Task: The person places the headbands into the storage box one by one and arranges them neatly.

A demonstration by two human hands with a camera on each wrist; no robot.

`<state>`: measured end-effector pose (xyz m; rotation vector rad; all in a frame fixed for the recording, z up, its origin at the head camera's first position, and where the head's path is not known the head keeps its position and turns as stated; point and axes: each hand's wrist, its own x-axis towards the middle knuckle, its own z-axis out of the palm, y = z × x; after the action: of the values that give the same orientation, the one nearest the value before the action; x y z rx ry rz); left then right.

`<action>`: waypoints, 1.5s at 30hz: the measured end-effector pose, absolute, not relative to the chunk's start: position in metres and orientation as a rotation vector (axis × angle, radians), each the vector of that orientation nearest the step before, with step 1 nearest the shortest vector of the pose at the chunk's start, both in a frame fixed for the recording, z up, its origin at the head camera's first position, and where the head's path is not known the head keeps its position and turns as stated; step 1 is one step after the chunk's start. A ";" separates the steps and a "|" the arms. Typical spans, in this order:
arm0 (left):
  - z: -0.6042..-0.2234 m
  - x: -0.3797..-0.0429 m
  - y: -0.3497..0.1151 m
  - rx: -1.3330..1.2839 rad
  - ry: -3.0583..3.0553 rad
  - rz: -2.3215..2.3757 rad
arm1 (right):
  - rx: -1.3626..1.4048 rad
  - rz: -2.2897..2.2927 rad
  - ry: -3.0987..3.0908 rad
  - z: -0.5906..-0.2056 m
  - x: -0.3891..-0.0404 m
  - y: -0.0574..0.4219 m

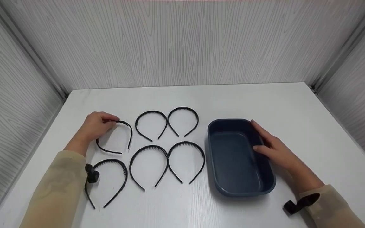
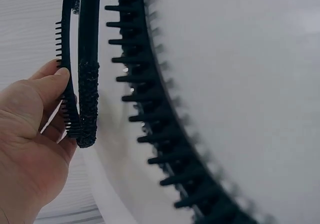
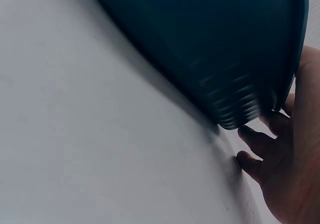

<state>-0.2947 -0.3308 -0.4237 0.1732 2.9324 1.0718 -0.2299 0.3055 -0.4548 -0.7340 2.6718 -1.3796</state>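
Observation:
At the left of the head view, my left hand [image 1: 97, 126] pinches the top of a black toothed headband [image 1: 131, 131] between thumb and fingers. The left wrist view shows the thumb pressing on that headband [image 2: 69, 92]. Below it lies another headband [image 1: 125, 174], partly hidden by my forearm. On the right, my right hand [image 1: 276, 152] grips the side of a dark blue rectangular tub [image 1: 212, 158], thumb inside the rim and fingers along the outside. Nothing lies inside the tub. The right wrist view shows the fingers against the tub's outer corner [image 3: 240, 94].
Between the hands lie more black headbands in two rows: a back pair, left [image 1: 150, 111] and right [image 1: 182, 108], and a front pair, left [image 1: 149, 146] and right [image 1: 187, 142]. All rest on a white table [image 1: 169, 209] with grey wood-grain panels [image 1: 182, 44] behind and at both sides.

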 end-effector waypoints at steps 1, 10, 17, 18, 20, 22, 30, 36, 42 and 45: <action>-0.422 -0.294 -0.332 0.168 2.937 1.076 | -0.732 -1.378 2.672 -0.455 -0.230 0.306; -0.395 -0.281 -0.334 0.147 2.958 1.134 | -0.717 -1.372 2.683 -0.454 -0.230 0.307; -0.373 -0.270 -0.328 0.151 2.973 1.150 | -0.714 -1.355 2.690 -0.452 -0.230 0.307; -0.371 -0.269 -0.327 0.154 2.973 1.152 | -0.712 -1.353 2.690 -0.452 -0.230 0.307; -0.365 -0.268 -0.323 0.168 2.973 1.157 | -0.705 -1.341 2.695 -0.452 -0.230 0.307; -0.361 -0.267 -0.319 0.189 2.969 1.161 | -0.701 -1.334 2.699 -0.452 -0.229 0.308; -0.345 -0.265 -0.296 0.304 2.955 1.165 | -0.679 -1.312 2.704 -0.451 -0.229 0.307; -0.336 -0.268 -0.268 0.428 2.935 1.176 | -0.682 -1.327 2.693 -0.451 -0.230 0.305; -0.327 -0.273 -0.231 0.575 2.917 1.166 | -0.705 -1.342 2.692 -0.451 -0.232 0.303; -0.323 -0.274 -0.211 0.653 2.891 1.168 | -0.715 -1.345 2.695 -0.452 -0.232 0.303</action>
<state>-0.2739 -0.2110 -0.3228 0.6534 2.8909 1.1679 -0.2321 0.3026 -0.4517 -0.7153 2.6954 -1.3447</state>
